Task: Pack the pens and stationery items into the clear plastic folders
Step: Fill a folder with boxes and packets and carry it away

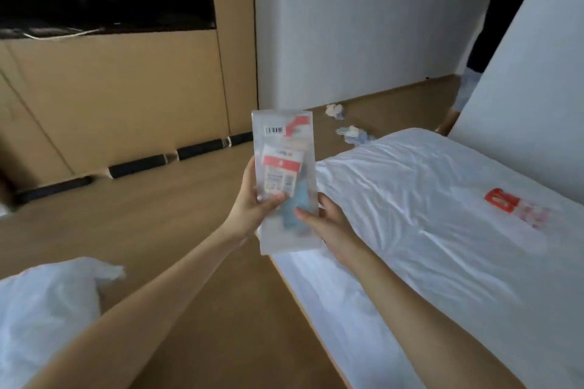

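I hold a clear plastic folder (pixel 284 148) upright in front of me, above the corner of the bed. Inside it show a red-and-white labelled packet and a blue item, both blurred. My left hand (pixel 252 202) grips its left edge, thumb across the front. My right hand (pixel 325 224) holds the lower right part, thumb pressed on the front over the blue item. Another packet with red print (pixel 518 207) lies flat on the white sheet at the right.
The bed with its white sheet (pixel 426 230) fills the right half. A white bundle (pixel 47 303) lies at the lower left on the wooden floor. Crumpled bits (pixel 347 131) lie on the floor by the wall. A person (pixel 493 35) stands at the far right.
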Tool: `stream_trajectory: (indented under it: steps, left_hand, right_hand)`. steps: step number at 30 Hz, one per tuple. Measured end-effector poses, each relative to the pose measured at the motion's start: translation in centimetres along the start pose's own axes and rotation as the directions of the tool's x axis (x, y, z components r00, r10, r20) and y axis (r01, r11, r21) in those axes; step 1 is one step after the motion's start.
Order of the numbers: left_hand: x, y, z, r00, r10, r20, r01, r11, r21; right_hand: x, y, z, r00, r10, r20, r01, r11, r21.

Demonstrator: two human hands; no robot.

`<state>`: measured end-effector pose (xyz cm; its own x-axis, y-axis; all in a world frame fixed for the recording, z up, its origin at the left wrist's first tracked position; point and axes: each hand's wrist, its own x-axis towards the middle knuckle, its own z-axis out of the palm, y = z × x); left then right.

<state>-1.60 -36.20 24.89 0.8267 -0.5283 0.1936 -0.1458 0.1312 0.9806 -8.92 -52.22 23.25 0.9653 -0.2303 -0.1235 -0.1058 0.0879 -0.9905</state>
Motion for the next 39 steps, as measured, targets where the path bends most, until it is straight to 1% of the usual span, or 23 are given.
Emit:
stream_trajectory:
  steps: [3, 6, 8, 11, 14, 17, 21, 25, 31, 33, 35, 37, 39]
  left_hand:
    - [-0.9, -0.4, -8.8, 0.988, -0.053, -0.148, 0.047, 0.998, -0.046]
    - [-2.3, -0.8, -16.9, 0.947, -0.111, -0.301, 0.077, 0.989, -0.124]
    - [-3.3, -0.7, -21.3, 0.893, -0.13, -0.431, 0.08, 0.988, -0.13]
    - [-4.0, -0.7, -26.7, 0.799, -0.123, -0.589, 0.095, 0.992, -0.078]
    - [-3.0, -1.2, -32.2, 0.719, -0.094, -0.689, 0.161, 0.987, 0.032]
    - [-0.6, -1.8, -37.3, 0.639, -0.068, -0.766, 0.16, 0.986, 0.046]
    - [3.7, -1.5, -43.4, 0.522, -0.054, -0.851, 0.106, 0.994, 0.002]
    - [7.0, -0.6, -49.9, 0.423, -0.02, -0.906, 0.076, 0.997, 0.014]
    - [9.2, -2.0, -59.8, 0.276, 0.004, -0.961, 0.049, 0.999, 0.019]
    - [9.7, -2.8, -64.0, 0.238, 0.009, -0.971, 0.038, 0.999, 0.019]
    - [10.3, -3.5, -68.8, 0.217, 0.024, -0.976, 0.032, 0.999, 0.032]
    - [11.2, -4.0, -73.9, 0.186, 0.039, -0.982, 0.014, 0.999, 0.042]
    - [12.4, -3.9, -79.1, 0.169, 0.036, -0.985, -0.009, 0.999, 0.035]
  right_hand:
    - [5.4, 1.1, 8.0, 0.986, 0.042, 0.161, -0.041, 0.999, -0.012]
    - [10.1, 2.3, 15.5, 0.933, 0.095, 0.348, -0.091, 0.995, -0.03]
    - [13.1, 2.9, 20.3, 0.879, 0.122, 0.46, -0.117, 0.992, -0.039]
    - [17.1, 3.6, 26.8, 0.787, 0.15, 0.598, -0.149, 0.988, -0.051]
    - [22.1, 4.4, 32.3, 0.698, 0.167, 0.696, -0.173, 0.983, -0.062]
    - [27.7, 4.3, 37.4, 0.61, 0.168, 0.775, -0.166, 0.983, -0.082]
    - [35.4, 1.9, 43.8, 0.511, 0.198, 0.836, -0.147, 0.979, -0.143]
    - [41.7, -0.2, 50.7, 0.415, 0.202, 0.887, -0.12, 0.979, -0.166]
    - [48.5, 0.9, 61.3, 0.286, 0.248, 0.926, -0.153, 0.965, -0.212]
    - [50.7, 1.4, 65.4, 0.26, 0.265, 0.928, -0.152, 0.961, -0.232]
    - [53.2, 1.8, 70.0, 0.235, 0.269, 0.934, -0.143, 0.96, -0.24]
    - [56.1, 2.0, 74.9, 0.222, 0.264, 0.939, -0.121, 0.963, -0.242]
    - [59.0, 1.5, 79.9, 0.214, 0.261, 0.941, -0.099, 0.965, -0.244]
